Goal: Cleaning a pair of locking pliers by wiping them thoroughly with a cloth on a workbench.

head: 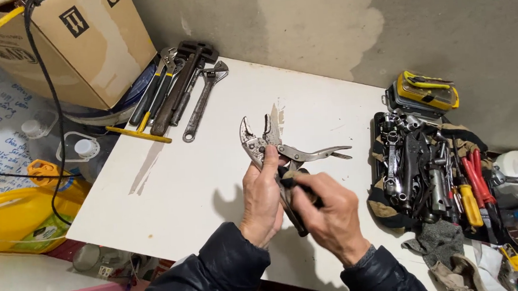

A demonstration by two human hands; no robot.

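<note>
Left hand [262, 198]: grip wrapped around the head of the locking pliers [270, 145], just below the jaws, holding them up over the bench [173, 184].
Right hand [326, 215]: grip closed on a dark rag [289, 179], pressed against the pliers' handles near the middle.
Pliers: held above the bench's centre, jaws pointing away and standing open, release lever sticking out to the right.
Done so far: my read is that the wiping is under way; the jaws and lever look bright, though I cannot tell how clean the handle part under the rag is.
Left to do: judging by where the rag sits, the lower handles seem to be the part in hand now; nothing shows the pliers laid down as finished.
Back of bench: 1 row of wrenches [178, 88] lying side by side at the far edge, untouched.
Right side: a tool roll [423, 167] packed with sockets, spanners and screwdrivers, well apart from both hands.
Beyond it: a yellow and grey case [425, 91] against the wall.
Left of bench: a cardboard box [74, 43] and a yellow jug [23, 217], off the bench.
</note>
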